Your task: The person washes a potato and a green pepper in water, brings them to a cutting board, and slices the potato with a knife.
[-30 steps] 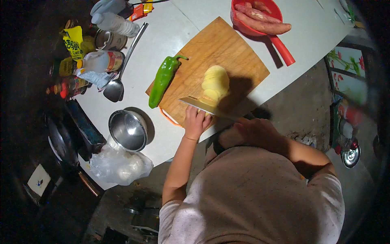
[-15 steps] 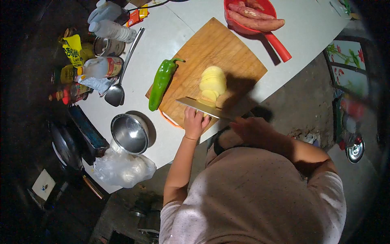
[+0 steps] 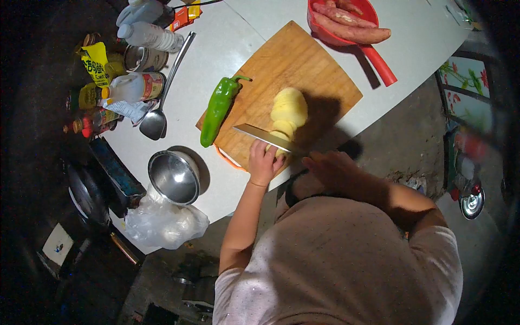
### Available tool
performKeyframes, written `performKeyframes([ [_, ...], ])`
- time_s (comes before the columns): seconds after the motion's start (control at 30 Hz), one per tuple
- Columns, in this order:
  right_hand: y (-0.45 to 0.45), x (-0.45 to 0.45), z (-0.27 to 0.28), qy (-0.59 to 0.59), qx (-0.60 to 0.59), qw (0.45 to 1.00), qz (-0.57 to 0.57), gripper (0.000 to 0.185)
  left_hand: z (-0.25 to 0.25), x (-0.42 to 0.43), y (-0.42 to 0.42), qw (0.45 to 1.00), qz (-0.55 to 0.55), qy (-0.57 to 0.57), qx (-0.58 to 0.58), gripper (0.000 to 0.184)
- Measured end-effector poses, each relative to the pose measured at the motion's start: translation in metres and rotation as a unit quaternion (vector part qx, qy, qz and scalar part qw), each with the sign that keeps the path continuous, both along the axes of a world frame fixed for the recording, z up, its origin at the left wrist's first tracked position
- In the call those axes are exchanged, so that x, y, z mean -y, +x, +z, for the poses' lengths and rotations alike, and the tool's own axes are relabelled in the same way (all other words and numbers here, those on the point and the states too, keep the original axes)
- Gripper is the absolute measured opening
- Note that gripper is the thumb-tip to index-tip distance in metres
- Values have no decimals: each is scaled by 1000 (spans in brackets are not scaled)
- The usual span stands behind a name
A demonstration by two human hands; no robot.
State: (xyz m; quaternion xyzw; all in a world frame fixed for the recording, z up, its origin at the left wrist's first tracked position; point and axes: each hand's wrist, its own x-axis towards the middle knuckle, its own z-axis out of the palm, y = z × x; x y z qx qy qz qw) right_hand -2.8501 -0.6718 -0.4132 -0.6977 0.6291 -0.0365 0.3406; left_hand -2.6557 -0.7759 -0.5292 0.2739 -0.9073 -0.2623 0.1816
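My left hand point(image 3: 264, 162) is closed on the near end of a peeled, pale yellow potato, at the lower edge of the wooden cutting board point(image 3: 303, 59). My right hand point(image 3: 330, 165), in shadow, grips the handle of a knife point(image 3: 260, 135), whose blade lies across the potato just beyond my left fingertips. Several cut potato slices point(image 3: 289, 106) lie overlapped in a row beyond the blade. A long green pepper point(image 3: 219, 111) rests on the left side of the board.
Red sweet potatoes point(image 3: 349, 28) fill a red strainer point(image 3: 379, 65) at the top right. Left of the board are a metal bowl point(image 3: 174, 177), a plastic bag point(image 3: 165, 222), a spatula point(image 3: 153, 124) and several bottles point(image 3: 149, 37). A wok point(image 3: 86, 195) stands at far left.
The view has shifted slightly. The knife blade has tilted and moved a little against the potato, with both hands staying near the same spots.
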Motion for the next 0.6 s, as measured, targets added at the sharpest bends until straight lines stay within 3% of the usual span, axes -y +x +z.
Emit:
performKeyframes([
  [0.13, 5, -3, -37, -7, 9, 1000, -13, 22, 3, -1, -1, 1000, 6, 10, -7, 45],
  [0.23, 4, 5, -37, 77, -18, 997, 9, 22, 4, -2, -2, 1000, 12, 9, -4, 43],
  [0.33, -2, -2, -41, 40, -22, 999, 15, 20, 7, -2, -2, 1000, 7, 29, 2, 41],
  [0.43, 4, -6, -20, -139, 30, 988, -60, 16, 7, -5, -2, 1000, 27, -7, -3, 40],
  [0.47, 4, -3, -2, -23, -6, 1000, -16, 14, 5, -7, 0, 1000, 27, -7, -3, 40],
  [0.53, 2, 2, 25, 94, -45, 994, 26, 13, 1, -7, 0, 1000, 28, -4, 11, 39],
  [0.6, 1, 0, 36, 117, 22, 991, -62, 17, 5, -9, -1, 999, 35, 14, 31, 37],
])
